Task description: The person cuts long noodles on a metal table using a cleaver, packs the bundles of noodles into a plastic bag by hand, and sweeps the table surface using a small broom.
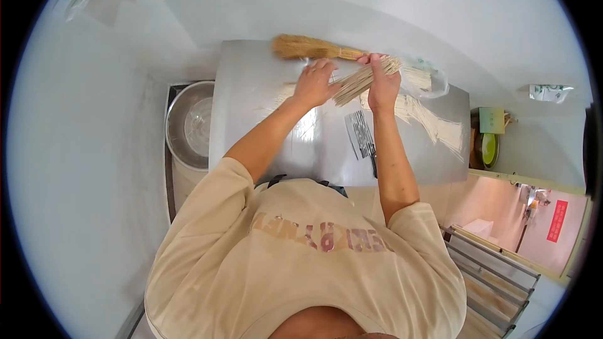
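Nearest are the beige printed T-shirt [301, 213] and two bare forearms reaching forward over a rectangular, shiny steel table [242, 97]. On the table's near half, right of its middle, lies a broad-bladed cleaver with a dark handle [360, 135]. Over the table's middle, farther out, the right hand [382, 91] grips a bundle of thin, pale, stiff strands [356, 83], thumb across it, forearm almost straight. The bundle slants, its lower end toward the left hand [314, 81], which angles inward, fingers apart and slightly curled; whether it touches the strands, I cannot tell. The step in hand appears to be gathering or evening the strands; a next move would call for a steady right grip and light left-hand contact at the loose end. More pale strands [447, 133] lie spread on the table's right side, beside a clear plastic bag [440, 88]. Along its far edge rests a golden straw brush [304, 46]. Left of the table sits a round metal basin [175, 122].
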`<state>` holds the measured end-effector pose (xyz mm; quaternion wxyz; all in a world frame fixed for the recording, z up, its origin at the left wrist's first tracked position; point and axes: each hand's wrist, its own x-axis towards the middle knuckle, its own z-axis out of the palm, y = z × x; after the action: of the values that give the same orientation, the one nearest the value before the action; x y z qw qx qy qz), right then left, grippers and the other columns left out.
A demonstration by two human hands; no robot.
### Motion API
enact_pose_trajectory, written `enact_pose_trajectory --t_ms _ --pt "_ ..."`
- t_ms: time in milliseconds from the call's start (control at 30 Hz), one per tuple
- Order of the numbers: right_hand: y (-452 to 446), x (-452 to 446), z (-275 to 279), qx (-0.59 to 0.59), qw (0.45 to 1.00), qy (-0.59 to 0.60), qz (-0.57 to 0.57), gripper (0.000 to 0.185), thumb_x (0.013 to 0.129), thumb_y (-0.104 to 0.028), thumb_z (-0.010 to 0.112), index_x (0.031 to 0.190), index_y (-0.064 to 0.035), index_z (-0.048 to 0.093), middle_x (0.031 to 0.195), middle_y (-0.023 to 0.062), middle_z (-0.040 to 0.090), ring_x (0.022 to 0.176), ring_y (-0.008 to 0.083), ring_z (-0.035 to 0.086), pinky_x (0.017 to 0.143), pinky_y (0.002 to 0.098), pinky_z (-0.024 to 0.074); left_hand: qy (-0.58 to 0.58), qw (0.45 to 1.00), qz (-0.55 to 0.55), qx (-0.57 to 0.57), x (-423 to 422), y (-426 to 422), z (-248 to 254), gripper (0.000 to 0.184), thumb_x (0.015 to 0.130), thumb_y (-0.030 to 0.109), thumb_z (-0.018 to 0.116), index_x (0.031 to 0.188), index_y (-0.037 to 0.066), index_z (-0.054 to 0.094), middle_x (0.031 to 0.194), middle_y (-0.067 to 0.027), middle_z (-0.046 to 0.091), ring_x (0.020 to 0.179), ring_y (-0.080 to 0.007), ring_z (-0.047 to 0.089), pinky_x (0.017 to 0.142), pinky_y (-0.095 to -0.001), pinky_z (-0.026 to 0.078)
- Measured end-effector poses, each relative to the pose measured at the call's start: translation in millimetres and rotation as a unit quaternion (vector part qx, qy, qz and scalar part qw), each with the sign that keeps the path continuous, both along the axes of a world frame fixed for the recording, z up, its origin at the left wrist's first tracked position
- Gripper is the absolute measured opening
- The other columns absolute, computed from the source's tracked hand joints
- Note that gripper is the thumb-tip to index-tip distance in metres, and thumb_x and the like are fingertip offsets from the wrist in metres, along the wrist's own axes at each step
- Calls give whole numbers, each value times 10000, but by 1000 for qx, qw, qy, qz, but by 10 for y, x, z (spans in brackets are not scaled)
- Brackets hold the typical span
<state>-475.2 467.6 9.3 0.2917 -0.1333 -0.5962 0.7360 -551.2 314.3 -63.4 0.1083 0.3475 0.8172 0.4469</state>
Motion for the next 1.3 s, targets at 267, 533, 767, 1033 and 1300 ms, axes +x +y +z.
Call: enact_pose_trajectory --t_ms 267,533,767,1033,1300 --pt "7 48 170 -25 999 19 -5 121 997 -108 622 1003 12 619 891 120 713 891 232 690 890 367 524 60 998 13 -25 -125 -88 -165 537 862 297 706 1324 62 565 1425 -159 520 1397 -342 418 1157 -478 328" --pt "-43 18 237 15 1000 3 -16 127 1000 -91 603 969 26 642 882 124 712 886 225 691 846 351 544 2 993 -63 99 -240 20 212 539 956 422 643 1339 50 571 1394 -143 557 1310 -308 505 1127 -411 368" --pt "218 188 444 -90 994 50 -47 137 1003 -113 623 974 18 596 856 143 688 913 305 697 894 405 547 -229 944 130 197 -526 -587 323 487 1043 430 497 1344 59 590 1391 -116 576 1310 -243 508 1121 -366 366" --pt "381 248 -340 -380 919 -101 33 137 1018 -123 594 953 -2 586 881 140 653 977 332 668 1029 510 526 -124 984 -90 -89 673 -408 377 669 864 409 753 1339 -1 521 1287 -183 648 1206 -327 612 1013 -425 481" --pt "160 678 -499 -422 902 -27 91 840 996 -640 434 1466 47 318 1489 299 392 1429 437 360 1147 669 312 -512 828 -225 45 790 -475 -134 397 975 211 640 1303 13 536 1045 -98 674 857 -180 679 680 -339 560"
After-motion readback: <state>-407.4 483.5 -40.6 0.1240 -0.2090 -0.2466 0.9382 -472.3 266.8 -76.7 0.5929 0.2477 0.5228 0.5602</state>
